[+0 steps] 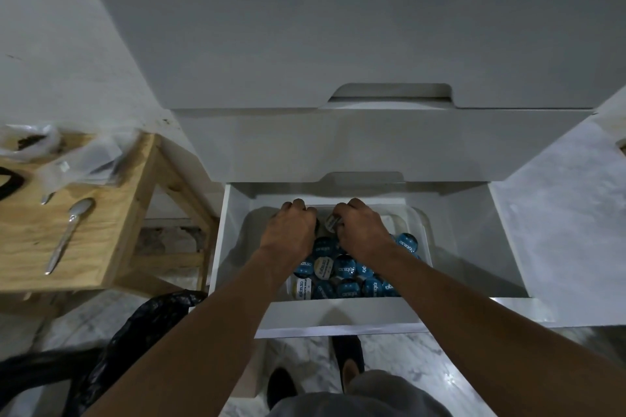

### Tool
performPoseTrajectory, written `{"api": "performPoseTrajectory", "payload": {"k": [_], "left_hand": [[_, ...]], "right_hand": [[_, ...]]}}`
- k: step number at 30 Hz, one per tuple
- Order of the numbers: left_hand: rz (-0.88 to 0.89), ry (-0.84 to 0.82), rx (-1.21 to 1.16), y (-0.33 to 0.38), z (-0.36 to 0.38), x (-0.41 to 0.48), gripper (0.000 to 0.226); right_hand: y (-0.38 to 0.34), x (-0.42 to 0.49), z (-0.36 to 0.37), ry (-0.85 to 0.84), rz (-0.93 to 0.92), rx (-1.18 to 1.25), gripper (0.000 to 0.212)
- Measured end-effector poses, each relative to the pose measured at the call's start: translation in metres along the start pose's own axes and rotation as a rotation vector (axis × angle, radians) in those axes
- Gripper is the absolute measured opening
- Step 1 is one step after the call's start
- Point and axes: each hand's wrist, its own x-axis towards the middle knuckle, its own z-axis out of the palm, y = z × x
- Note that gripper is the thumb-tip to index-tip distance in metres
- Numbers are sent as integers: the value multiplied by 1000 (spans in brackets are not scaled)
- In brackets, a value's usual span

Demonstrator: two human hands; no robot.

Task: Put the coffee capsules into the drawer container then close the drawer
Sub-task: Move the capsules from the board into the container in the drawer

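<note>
Fingers (345, 210) pinch capsule (331, 222) inside drawer (233, 230), spoon (67, 234) aside

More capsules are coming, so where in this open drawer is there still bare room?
Bare: the container's back left corner beside the left hand, and the drawer floor right of the container. Crowded: capsules pile across the container's front and right; both hands fill its back middle, the right hand holding one capsule.

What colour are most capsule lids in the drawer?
Capsule lids are mostly blue, a few cream; head view.
</note>
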Motion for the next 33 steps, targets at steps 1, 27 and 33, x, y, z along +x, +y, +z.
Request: {"api": "performPoseTrajectory", "payload": {"k": [1, 27, 33], "left_hand": [[9, 3, 13, -1, 1, 0, 32], [33, -68, 133, -7, 0, -2, 54], [8, -71, 146, -2, -1, -1, 64]], "right_hand": [[1, -1, 0, 1, -5, -2, 34], [9, -6, -4, -120, -31, 53, 56], [11, -4, -5, -127, -43, 46, 55]]}}
